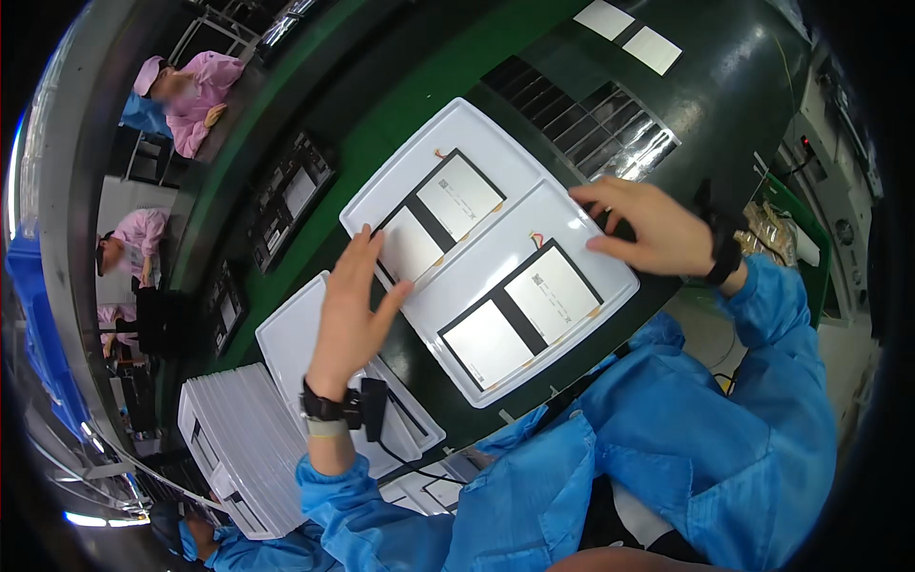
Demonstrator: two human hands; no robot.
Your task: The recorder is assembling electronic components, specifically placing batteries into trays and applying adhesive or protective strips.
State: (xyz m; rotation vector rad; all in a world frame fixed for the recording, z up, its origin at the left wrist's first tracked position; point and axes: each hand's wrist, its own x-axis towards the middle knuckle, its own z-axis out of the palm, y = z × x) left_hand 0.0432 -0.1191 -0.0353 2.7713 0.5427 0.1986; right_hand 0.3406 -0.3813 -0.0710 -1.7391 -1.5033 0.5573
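A white two-compartment tray (547,197) lies on the dark table in front of me. One flat silver battery pack (460,198) with a black middle strip and a small wire lead sits in the far-left compartment. A similar battery pack (550,296) lies in the nearer right compartment. My left hand (348,310) is at the tray's left edge, fingers stretched and thumb apart, its fingertips over the rim beside the first pack. At the right end, my right hand (658,229) has its fingers spread by the rim; firm contact cannot be made out. Neither hand visibly holds anything.
Left of me stands a tall stack of white trays (243,448), with another tray (291,329) partly under my left forearm. Beyond are a black divider grid (596,119) and another battery pack (629,36). Opened electronic units (291,195) lie along the green line; several people sit across it.
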